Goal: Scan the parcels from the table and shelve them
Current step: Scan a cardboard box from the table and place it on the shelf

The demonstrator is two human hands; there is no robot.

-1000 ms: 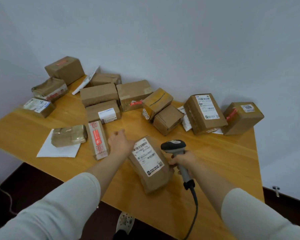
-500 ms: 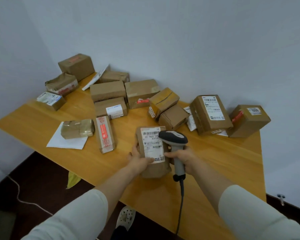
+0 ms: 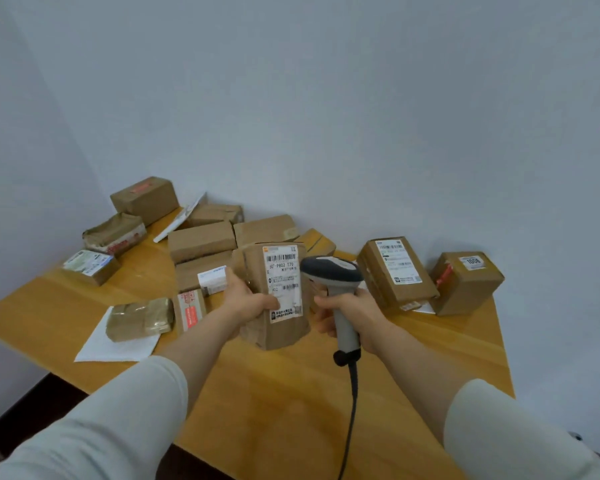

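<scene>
My left hand (image 3: 248, 299) grips a brown cardboard parcel (image 3: 274, 327) and holds it upright above the wooden table (image 3: 291, 393), its white barcode label facing me. My right hand (image 3: 352, 315) grips the handle of a grey corded barcode scanner (image 3: 331, 271), whose head sits just right of the parcel's label. Several more brown parcels lie on the table behind, among them a labelled box (image 3: 395, 271) and a box marked 1006 (image 3: 466, 282) at the right.
A crinkled tape-wrapped packet (image 3: 139, 318) lies on a white sheet (image 3: 118, 344) at the left, beside a slim red-labelled parcel (image 3: 189, 313). Boxes crowd the back corner against the grey walls. The scanner's black cable (image 3: 350, 410) hangs over the table's near edge.
My left hand has lifted the parcel off the table and stood it upright with the label toward me. The scanner has risen beside it. The view has tilted upward.
</scene>
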